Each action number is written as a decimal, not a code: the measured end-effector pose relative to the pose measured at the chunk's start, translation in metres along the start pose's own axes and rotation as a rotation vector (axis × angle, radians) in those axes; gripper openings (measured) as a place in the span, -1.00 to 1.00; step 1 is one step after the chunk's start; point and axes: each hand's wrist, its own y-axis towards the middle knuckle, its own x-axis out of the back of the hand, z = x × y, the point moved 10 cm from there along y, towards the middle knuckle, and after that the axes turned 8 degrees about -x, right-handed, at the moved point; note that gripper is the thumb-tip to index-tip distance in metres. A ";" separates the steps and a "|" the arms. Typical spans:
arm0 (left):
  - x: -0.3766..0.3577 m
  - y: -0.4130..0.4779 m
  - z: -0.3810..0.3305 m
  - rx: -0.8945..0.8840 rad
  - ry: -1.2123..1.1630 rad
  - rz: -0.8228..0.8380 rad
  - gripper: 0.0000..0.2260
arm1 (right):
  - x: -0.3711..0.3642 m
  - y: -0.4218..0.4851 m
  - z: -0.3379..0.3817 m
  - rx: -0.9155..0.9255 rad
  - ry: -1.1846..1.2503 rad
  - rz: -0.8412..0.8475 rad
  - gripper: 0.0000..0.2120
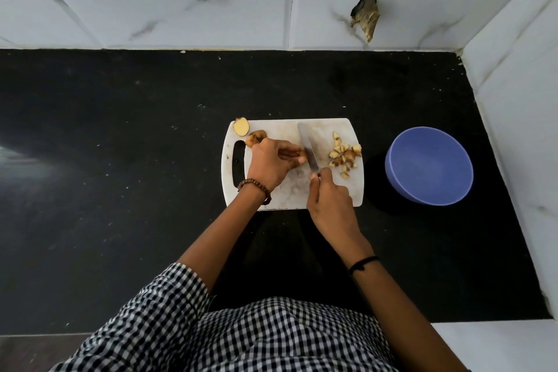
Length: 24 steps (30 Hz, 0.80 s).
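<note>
- While the left hand (271, 163) pinches a small brown-skinned, pale-fleshed vegetable piece (302, 158) under curled fingertips, the right hand (329, 199) is wrapped round the handle of the steel-bladed kitchen knife (308, 146), forefinger reaching up by the heel of the blade
- I see the blade lying right against the pinched piece and just beside the left fingertips, tip pointing away from me
- I read this as dicing in progress, with the piece on the middle of the board
- As I judge it, the next move calls for a straight downward press through the piece, left fingertips tucked back from the edge, then a push of the cubes to the right
- Both hands work over the white rectangular plastic cutting board (287, 195), slot handle at its left end, on the black stone countertop (120, 160)
- My count:
  - one knife, one board and one pinched piece
  - two larger chunks at the far-left corner: a cut half (241, 127) and a brown lump (256, 138) just beside the left hand
  - one heap of diced cubes (344, 155), too crowded to count exactly
- One round blue plastic bowl (428, 166) stands near the board's right end, not touching it
</note>
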 end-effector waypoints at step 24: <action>0.001 0.006 -0.009 -0.011 0.103 0.017 -0.83 | -0.012 0.026 0.023 -0.005 -0.183 0.086 -0.67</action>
